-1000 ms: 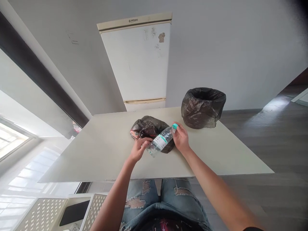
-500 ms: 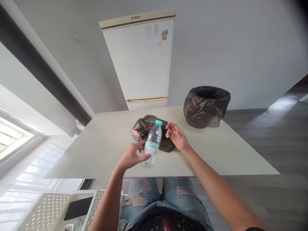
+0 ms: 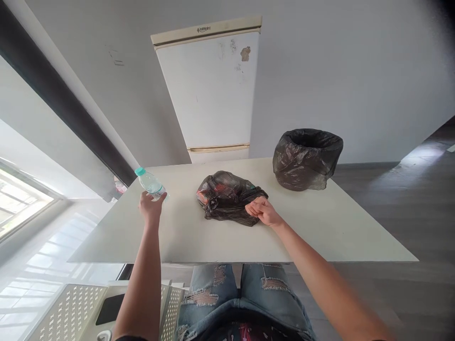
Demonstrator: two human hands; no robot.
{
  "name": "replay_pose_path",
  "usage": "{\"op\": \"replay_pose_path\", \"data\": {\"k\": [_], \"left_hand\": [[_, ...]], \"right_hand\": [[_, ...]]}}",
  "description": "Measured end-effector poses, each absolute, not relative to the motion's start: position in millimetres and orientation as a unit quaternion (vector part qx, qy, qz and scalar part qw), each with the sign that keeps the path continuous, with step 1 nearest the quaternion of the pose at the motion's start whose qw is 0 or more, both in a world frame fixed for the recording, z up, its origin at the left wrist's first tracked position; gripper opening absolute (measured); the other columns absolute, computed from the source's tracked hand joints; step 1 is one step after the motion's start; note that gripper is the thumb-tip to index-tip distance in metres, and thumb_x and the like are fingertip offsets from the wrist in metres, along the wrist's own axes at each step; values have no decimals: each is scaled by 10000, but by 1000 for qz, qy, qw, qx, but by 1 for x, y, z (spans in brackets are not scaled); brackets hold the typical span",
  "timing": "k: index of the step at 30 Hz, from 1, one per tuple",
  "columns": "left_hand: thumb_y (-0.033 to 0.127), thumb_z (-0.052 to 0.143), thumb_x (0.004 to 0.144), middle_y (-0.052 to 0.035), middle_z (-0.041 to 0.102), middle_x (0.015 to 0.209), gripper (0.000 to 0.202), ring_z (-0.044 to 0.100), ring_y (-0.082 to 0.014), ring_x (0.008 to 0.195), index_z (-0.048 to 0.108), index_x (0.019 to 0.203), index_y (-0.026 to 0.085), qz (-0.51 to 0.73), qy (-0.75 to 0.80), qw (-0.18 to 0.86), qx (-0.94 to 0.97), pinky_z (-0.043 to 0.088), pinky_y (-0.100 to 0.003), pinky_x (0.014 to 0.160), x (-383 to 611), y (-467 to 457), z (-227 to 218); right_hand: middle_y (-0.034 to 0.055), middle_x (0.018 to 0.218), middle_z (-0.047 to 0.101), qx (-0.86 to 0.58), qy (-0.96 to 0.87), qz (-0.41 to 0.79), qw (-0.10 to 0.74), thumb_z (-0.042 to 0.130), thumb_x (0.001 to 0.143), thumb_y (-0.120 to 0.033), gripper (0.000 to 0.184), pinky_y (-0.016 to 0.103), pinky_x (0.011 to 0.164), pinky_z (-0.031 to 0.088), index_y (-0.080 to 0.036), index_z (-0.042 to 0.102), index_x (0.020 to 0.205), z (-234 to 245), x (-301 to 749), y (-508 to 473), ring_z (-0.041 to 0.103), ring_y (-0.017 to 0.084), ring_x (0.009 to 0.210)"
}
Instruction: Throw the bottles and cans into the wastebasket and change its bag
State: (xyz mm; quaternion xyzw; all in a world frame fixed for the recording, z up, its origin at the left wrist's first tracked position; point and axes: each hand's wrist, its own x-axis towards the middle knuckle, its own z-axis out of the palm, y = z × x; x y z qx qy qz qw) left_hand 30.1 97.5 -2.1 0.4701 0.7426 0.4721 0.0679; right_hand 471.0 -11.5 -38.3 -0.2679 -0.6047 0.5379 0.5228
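Observation:
A clear plastic bottle (image 3: 151, 183) with a green cap is gripped in my left hand (image 3: 151, 206), tilted over the table's left side. My right hand (image 3: 263, 211) is closed at the right edge of a black plastic bag (image 3: 231, 196), pinching its film. The bag lies crumpled on the table, and reddish and green contents show faintly through it. Beyond my right hand, at the table's back right, stands a bin lined with a black bag (image 3: 305, 161), its mouth facing up.
The white table (image 3: 192, 244) stretches across in front of my legs. Behind it stands a white fridge (image 3: 213, 94) against a grey wall. A perforated plastic basket (image 3: 78, 308) sits low at the left, below the table edge, with a dark flat object inside.
My left hand has carried the bottle from above the bag to the left side of the table. My right hand, whose fingers were partly spread, has closed on the bag's edge.

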Motion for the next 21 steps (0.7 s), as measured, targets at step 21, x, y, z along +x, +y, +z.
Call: {"op": "replay_pose_path", "data": {"k": [21], "left_hand": [[400,648,955,-163,582,1379,481,590,-279,1261,498,1359,188,558,641,-30,527,475,-456,1089,88,82,19]], "right_hand": [[1,516,529,-431,-739,342,388,469,1044,-529,651,306,610,392,-219,479,471,-32,465,-13,444,134,510]]}}
